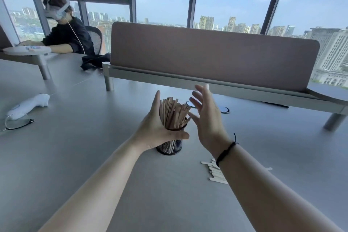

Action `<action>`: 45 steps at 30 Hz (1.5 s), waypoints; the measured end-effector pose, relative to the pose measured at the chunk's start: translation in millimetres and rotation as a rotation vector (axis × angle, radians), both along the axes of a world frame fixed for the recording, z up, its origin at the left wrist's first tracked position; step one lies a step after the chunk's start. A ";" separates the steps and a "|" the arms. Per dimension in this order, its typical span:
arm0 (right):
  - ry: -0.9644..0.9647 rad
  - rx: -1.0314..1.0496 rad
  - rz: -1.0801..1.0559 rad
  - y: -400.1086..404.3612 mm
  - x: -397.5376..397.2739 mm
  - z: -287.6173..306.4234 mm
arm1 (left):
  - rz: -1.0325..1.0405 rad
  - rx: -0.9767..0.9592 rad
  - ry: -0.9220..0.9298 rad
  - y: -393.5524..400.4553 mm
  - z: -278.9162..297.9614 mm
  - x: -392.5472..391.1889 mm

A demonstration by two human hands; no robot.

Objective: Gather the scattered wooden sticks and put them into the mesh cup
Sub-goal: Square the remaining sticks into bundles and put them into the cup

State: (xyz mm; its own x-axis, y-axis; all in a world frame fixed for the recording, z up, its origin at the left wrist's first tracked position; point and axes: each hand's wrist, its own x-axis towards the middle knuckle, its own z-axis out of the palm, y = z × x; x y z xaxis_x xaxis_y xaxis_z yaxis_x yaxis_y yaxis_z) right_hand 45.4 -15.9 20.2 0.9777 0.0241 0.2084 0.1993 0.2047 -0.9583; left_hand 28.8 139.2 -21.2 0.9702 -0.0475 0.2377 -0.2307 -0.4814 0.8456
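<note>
Many wooden sticks fill mesh cup.

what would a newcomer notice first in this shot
At the centre, a mesh cup crammed with wooden sticks stands on the grey table, the left hand wrapped around it and the right hand open beside it. More loose sticks lie near the right wrist.
</note>
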 end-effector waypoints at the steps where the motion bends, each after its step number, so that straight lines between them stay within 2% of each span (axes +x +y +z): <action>1: 0.035 0.020 -0.002 -4.1 -5.7 -6.7 | 0.068 0.076 -0.006 -3.4 6.3 0.9; 3: 0.014 -0.069 -0.018 -13.8 -25.1 -29.4 | 0.153 0.177 -0.051 -7.6 19.8 6.7; 5: -0.066 -0.228 -0.003 -25.9 -49.9 -55.9 | 0.153 0.242 -0.085 -12.6 35.2 13.7; 8: -0.166 -0.483 0.070 -54.8 -75.0 -80.9 | 0.117 0.342 -0.018 -21.1 49.7 30.5; 11: -0.365 -0.914 -0.032 -90.1 -81.9 -81.0 | 0.171 0.397 0.059 -27.5 47.1 47.5; 13: -0.479 -1.169 -0.120 -112.2 -81.4 -80.9 | 0.244 0.363 0.040 -30.5 43.7 54.3; 15: -0.421 -1.371 -0.095 -130.5 -79.5 -82.9 | 0.267 0.288 0.002 -32.7 41.2 58.6; 17: -0.284 -1.497 -0.027 -143.3 -75.8 -87.6 | 0.283 0.247 -0.042 -34.9 38.1 60.3; 20: -0.188 -1.503 -0.023 -146.8 -69.2 -89.1 | 0.304 0.209 -0.098 -37.3 33.2 58.9; 26: -0.214 -1.451 -0.081 -145.0 -66.1 -93.1 | 0.299 0.208 -0.141 -38.8 33.8 48.6; 29: -0.228 -1.425 -0.076 -144.1 -66.7 -93.2 | 0.325 0.345 -0.130 -45.1 33.2 43.1; 30: -0.227 -1.416 -0.070 -144.0 -66.2 -92.8 | 0.348 0.448 -0.177 -49.9 31.9 38.9; 32: -0.211 -1.396 -0.052 -144.9 -66.4 -91.7 | 0.357 0.598 -0.416 -67.8 30.0 24.6; 34: -0.202 -1.378 -0.041 -146.5 -66.3 -93.1 | 0.251 0.604 -0.647 -93.1 26.2 -0.3; 36: -0.203 -1.364 -0.047 -147.1 -66.8 -95.6 | 0.024 0.567 -0.744 -114.1 10.5 -24.8; 38: -0.228 -1.342 -0.049 -147.4 -68.7 -97.3 | -0.181 0.561 -0.660 -126.5 -14.9 -45.8; 41: -0.311 -1.276 -0.087 -152.9 -74.1 -97.1 | -0.365 0.672 -0.240 -127.0 -44.4 -59.9; 43: -0.309 -1.251 -0.164 -162.2 -78.4 -94.4 | -0.400 0.771 -0.017 -122.5 -53.7 -58.1; 45: -0.255 -1.288 -0.200 -175.3 -78.9 -93.9 | -0.358 0.732 -0.004 -120.8 -57.2 -54.8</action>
